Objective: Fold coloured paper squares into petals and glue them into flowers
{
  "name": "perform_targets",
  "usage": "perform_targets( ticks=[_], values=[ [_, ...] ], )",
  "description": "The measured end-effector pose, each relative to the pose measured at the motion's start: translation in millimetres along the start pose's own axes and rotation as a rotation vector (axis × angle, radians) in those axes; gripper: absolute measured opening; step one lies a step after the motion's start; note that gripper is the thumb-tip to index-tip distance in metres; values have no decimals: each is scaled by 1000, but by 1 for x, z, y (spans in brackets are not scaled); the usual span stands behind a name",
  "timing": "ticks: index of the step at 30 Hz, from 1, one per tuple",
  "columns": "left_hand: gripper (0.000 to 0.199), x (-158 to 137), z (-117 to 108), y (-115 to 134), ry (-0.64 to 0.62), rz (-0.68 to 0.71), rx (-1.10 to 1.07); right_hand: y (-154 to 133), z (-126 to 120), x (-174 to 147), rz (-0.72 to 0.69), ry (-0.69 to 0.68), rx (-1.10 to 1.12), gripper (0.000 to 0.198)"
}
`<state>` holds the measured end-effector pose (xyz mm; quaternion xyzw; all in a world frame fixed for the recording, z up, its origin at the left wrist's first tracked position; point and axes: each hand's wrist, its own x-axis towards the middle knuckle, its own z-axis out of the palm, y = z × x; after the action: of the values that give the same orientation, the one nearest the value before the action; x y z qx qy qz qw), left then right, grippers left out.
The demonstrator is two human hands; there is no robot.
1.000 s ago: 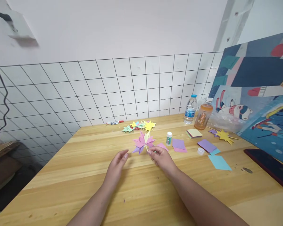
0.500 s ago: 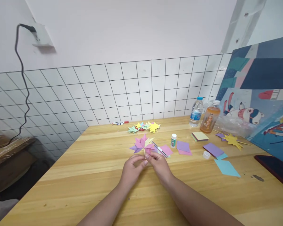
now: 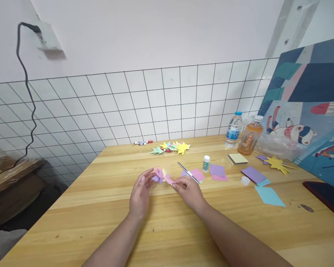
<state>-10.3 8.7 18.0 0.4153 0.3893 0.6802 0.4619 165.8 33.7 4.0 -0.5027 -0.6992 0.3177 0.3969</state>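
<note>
A folded paper leaf (image 3: 159, 174) in pink, purple and pale yellow is held just above the wooden table (image 3: 105, 215), tilted toward the left. My right hand (image 3: 189, 191) pinches its thin stem between thumb and fingertips. On the other side, my left hand (image 3: 141, 194) is curved with thumb and fingers apart, its fingertips beside the leaf's left points; whether they touch it I cannot tell. A pen (image 3: 188, 172) lies on pink and purple paper squares (image 3: 197, 174) just beyond my right hand.
A glue stick (image 3: 206, 163) stands near more paper squares (image 3: 217, 170); its white cap (image 3: 245, 180) lies further right. Finished paper leaves (image 3: 181, 148) and markers (image 3: 143, 142) lie along the back. A water bottle (image 3: 233, 129) and an orange drink bottle (image 3: 250, 136) stand back right.
My left hand has let go of the stem and moved left, its fingers opening beside the leaf. The leaf has tipped from upright toward the left, with my right hand still pinching its stem.
</note>
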Motion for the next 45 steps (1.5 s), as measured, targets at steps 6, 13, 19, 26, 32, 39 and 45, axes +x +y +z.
perform_targets(
  ticks=[6,13,19,26,32,39,45],
  values=[
    [50,4,4,-6,90,-180,112,3,1,-3,52,-44,-109,20],
    [26,15,-16,0,226,35,508,-6,-14,-7,57,-109,-279,16],
    [50,18,-32,-4,-215,252,1113,-11,-32,-10,6,-197,-490,14],
    [67,8,-24,-8,-499,209,1415,-15,-29,-13,-79,-256,-545,15],
    [55,-2,-16,-2,-484,239,1488,-19,-24,-14,-132,-313,-635,18],
    [50,-3,-16,-4,-476,242,1437,-14,-17,-13,-122,-257,-704,19],
    [44,-2,-17,-9,-482,254,1429,-12,-10,-11,-117,-259,-793,20]
  ],
)
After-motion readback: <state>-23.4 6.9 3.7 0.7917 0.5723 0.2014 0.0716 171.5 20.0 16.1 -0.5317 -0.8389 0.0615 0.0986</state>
